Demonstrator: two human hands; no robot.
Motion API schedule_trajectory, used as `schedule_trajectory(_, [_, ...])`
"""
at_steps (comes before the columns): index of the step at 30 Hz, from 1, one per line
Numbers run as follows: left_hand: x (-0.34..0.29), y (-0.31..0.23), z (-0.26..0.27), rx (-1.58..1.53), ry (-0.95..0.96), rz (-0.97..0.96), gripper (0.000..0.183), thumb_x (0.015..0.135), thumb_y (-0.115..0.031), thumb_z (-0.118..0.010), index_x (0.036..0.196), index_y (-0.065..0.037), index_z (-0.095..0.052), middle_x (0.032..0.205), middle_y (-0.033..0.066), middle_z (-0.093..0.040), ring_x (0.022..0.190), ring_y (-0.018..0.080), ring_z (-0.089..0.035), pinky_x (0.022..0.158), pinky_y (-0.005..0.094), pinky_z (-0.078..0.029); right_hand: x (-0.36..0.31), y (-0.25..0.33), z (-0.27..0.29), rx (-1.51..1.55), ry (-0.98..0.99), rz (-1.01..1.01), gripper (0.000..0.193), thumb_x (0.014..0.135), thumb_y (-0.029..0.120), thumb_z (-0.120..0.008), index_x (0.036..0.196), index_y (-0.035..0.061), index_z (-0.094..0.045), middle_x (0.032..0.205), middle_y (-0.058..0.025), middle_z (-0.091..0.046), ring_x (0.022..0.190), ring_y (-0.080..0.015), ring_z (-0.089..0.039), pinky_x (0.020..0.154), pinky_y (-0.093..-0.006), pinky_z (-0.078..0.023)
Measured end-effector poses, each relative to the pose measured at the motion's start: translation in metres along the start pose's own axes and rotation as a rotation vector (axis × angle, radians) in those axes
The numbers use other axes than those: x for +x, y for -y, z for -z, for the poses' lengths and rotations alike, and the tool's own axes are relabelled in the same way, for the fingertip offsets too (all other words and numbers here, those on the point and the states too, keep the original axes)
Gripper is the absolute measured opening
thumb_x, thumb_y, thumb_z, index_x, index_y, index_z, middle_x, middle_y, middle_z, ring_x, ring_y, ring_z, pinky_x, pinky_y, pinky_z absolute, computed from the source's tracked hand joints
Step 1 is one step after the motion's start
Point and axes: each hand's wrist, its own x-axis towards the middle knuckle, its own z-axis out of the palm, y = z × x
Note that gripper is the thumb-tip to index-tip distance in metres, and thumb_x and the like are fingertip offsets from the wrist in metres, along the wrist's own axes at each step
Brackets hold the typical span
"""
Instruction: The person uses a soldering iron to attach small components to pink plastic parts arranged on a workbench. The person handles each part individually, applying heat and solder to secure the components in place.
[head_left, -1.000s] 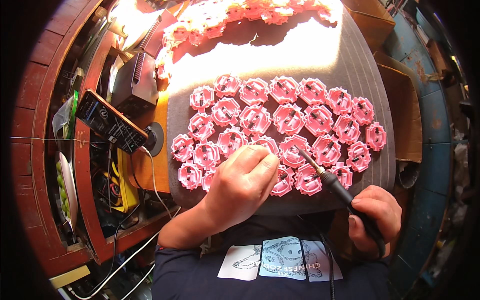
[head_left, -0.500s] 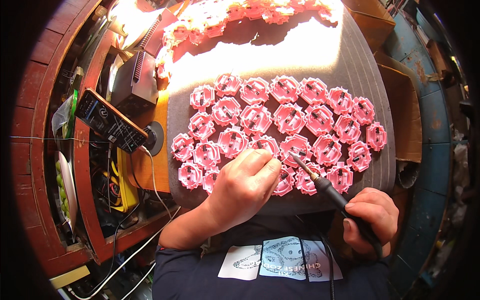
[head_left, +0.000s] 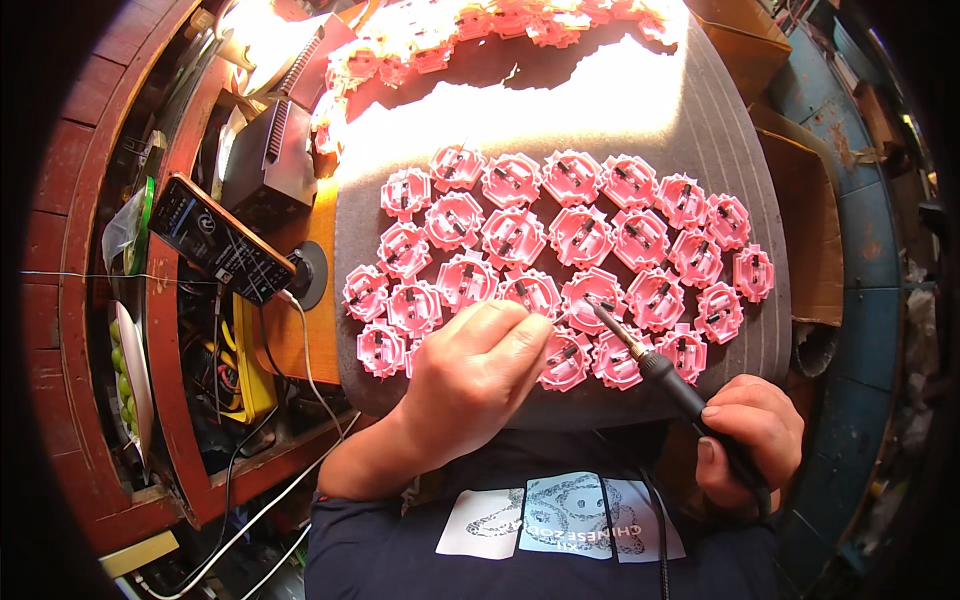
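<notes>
My right hand [head_left: 750, 435] is wrapped round the black handle of a soldering iron [head_left: 680, 388]. Its metal tip reaches up and left over a pink plastic housing [head_left: 592, 296] with small black and metal parts inside; whether tip and parts touch, I cannot tell. Facing it, my left hand [head_left: 475, 355] is closed in a pinch, fingertips just left of the iron's tip. Something thin and bright seems to stick out of the pinch, too small to name. Several like housings stand in rows around, and the left hand hides some of the nearest ones.
The housings rest on a grey padded board [head_left: 740, 190]. More pink parts [head_left: 430, 55] lie at its sunlit far end. To the left are a phone [head_left: 222, 240] on a stand, a black box [head_left: 270, 160] and a white cable [head_left: 305, 340]. Cardboard [head_left: 800, 210] stands right.
My left hand has shifted slightly left and toward me. The right hand and the soldering iron have moved a little to the right, the tip still over the same housing.
</notes>
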Motion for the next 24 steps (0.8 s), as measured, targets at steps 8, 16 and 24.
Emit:
schedule_trajectory(8, [-0.017, 0.007, 0.018, -0.043, -0.012, 0.057, 0.030, 0.079, 0.010, -0.083, 0.106, 0.001, -0.073, 0.096, 0.0130, -0.067, 0.080, 0.0275, -0.068, 0.069, 0.0356, -0.056, 0.010, 0.002, -0.010, 0.086, 0.030, 0.024, 0.035, 0.077, 0.009, -0.084, 0.109, 0.0023, -0.070, 0.082, -0.0141, -0.070, 0.062, -0.0278, -0.067, 0.057, -0.0386, -0.055])
schedule_trajectory(16, [-0.020, 0.014, 0.007, -0.022, -0.001, 0.021, 0.034, 0.078, 0.008, -0.083, 0.109, 0.001, -0.072, 0.096, 0.0128, -0.066, 0.081, 0.0303, -0.069, 0.072, 0.0386, -0.057, 0.019, 0.000, -0.019, 0.114, 0.086, 0.081, 0.036, 0.078, 0.005, -0.084, 0.110, -0.0004, -0.069, 0.082, -0.0142, -0.069, 0.060, -0.0259, -0.066, 0.054, -0.0365, -0.053])
schedule_trajectory(24, [-0.020, 0.017, 0.003, -0.040, -0.006, 0.013, 0.035, 0.079, 0.009, -0.082, 0.110, 0.001, -0.070, 0.095, 0.0128, -0.065, 0.080, 0.0300, -0.068, 0.071, 0.0391, -0.057, 0.020, 0.001, -0.021, 0.110, 0.089, 0.087, 0.037, 0.076, 0.004, -0.083, 0.110, -0.0005, -0.070, 0.082, -0.0143, -0.069, 0.060, -0.0259, -0.066, 0.054, -0.0366, -0.053])
